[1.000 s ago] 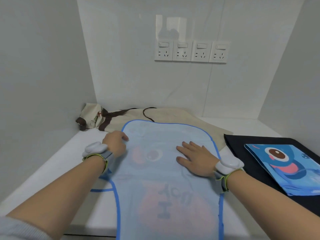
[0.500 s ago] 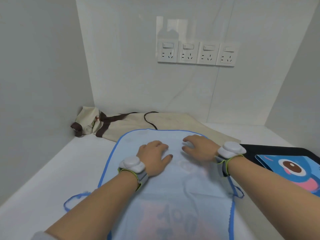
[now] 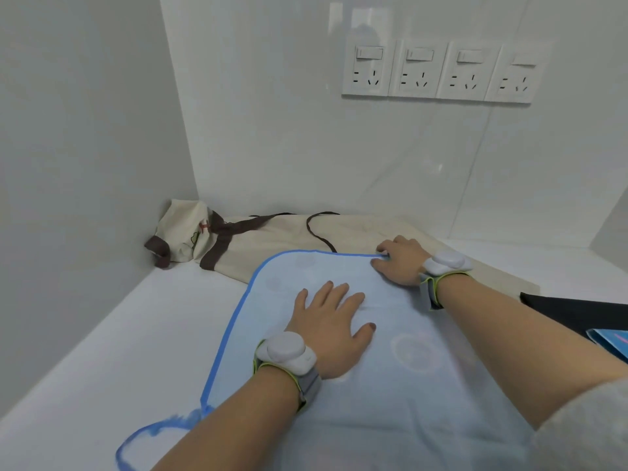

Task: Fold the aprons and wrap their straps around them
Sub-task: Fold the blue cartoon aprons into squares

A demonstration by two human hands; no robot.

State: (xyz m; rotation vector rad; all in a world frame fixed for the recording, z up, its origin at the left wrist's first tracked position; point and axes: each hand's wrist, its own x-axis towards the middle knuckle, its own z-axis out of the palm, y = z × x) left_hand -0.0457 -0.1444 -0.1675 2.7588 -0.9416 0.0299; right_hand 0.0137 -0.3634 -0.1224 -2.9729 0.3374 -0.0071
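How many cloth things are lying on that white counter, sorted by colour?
Light blue: 1, the thin blue-edged apron under both hands.
Beige: 1, the brown-strapped cloth apron behind it.
Black: 1, a dark cloth at the right edge.
Total: 3, plus a bright blue corner I cannot identify.

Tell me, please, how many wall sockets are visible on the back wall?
4, side by side in one row high on the back wall: the first at the left, the second, the third, and the fourth at the right. None seems hidden.
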